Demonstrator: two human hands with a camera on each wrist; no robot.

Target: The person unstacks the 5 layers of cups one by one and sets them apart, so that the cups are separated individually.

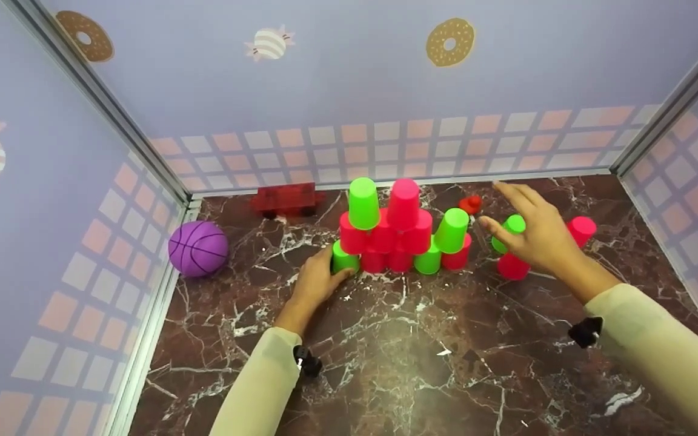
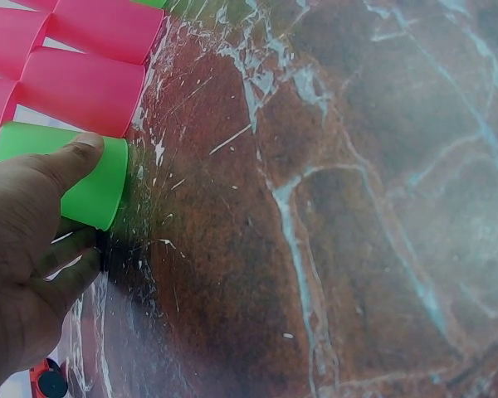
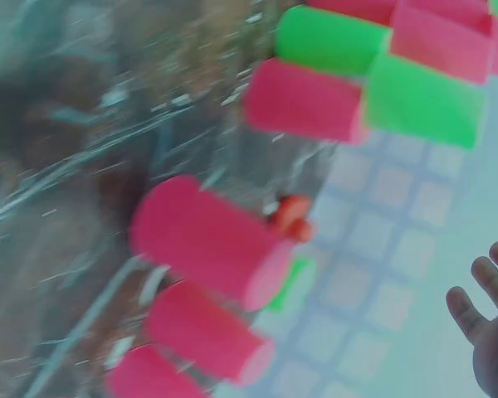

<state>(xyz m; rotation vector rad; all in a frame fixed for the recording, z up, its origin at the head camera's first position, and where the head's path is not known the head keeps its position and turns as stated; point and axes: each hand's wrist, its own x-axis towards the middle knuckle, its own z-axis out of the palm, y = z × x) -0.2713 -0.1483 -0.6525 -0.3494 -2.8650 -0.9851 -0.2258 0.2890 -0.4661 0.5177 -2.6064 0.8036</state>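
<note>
txt: none legible | lbls/brands: none | nos.: none | signs: none seen

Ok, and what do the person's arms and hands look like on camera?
Both arms wear long, plain, pale cream sleeves, slightly greyer near the cuffs. A small, blocky black device sits by each cuff. The left hand and right hand wear no gloves. I can't make out any cables.

Head view: high, near side, facing far-down
Left wrist view: close, tilted
Right wrist view: farther, tilted
All share: cup stack (image 1: 385, 235)
</note>
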